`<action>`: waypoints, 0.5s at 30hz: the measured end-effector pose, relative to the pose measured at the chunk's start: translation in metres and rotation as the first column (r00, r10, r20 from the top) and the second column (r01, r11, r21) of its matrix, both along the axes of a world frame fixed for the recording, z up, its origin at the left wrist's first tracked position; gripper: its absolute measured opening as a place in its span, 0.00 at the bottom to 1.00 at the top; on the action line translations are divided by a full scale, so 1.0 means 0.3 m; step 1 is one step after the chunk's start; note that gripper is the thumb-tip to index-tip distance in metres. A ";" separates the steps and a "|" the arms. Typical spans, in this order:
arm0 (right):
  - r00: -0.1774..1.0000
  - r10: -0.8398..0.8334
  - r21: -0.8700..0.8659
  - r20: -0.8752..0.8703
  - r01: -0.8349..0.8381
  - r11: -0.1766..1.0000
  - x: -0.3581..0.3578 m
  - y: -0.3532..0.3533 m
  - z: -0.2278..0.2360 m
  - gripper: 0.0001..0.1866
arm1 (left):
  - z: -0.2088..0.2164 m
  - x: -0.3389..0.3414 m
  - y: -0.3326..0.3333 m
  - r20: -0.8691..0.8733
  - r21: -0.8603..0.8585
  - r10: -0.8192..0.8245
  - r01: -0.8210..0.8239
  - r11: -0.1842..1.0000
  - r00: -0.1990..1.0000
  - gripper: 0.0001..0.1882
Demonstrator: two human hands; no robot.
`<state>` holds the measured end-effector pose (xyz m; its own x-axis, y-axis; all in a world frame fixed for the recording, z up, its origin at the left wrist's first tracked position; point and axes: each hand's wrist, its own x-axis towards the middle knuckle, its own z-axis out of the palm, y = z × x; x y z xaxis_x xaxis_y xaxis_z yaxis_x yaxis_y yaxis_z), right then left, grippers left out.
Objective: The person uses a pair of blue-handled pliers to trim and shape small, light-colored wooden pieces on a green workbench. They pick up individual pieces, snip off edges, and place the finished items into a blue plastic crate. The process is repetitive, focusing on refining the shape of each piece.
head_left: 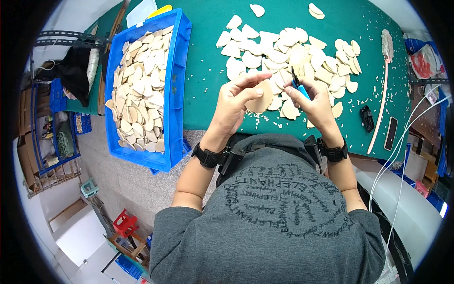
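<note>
My left hand (233,100) grips a flat, cream-coloured rounded pad (260,98) by its edge, thumb on top. In my right hand (314,101) is a pair of small snips (299,87) with blue handles and a dark pointed tip, pointing away from me. The tip is close to the pad but appears apart from it. Just beyond both hands lies a loose heap of similar cream pads (288,51), spread over the green table (208,61). To the left, a blue plastic crate (176,94) holds many more of these pads.
Small pale trimmings (272,126) litter the table around the heap. On the right lie a long-handled brush (382,90), a black clip-like object (366,118) and a dark phone-like device (390,133). White cables (395,158) hang at the right edge. A red stool (125,223) stands on the floor at left.
</note>
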<state>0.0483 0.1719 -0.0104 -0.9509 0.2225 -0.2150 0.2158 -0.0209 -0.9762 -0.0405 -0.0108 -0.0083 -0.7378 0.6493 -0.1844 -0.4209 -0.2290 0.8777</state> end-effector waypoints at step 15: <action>0.999 -0.031 -0.009 -0.015 0.031 0.999 0.001 -0.014 -0.022 0.09 | 0.013 0.001 -0.014 0.132 0.159 -0.050 0.028 0.987 0.990 0.16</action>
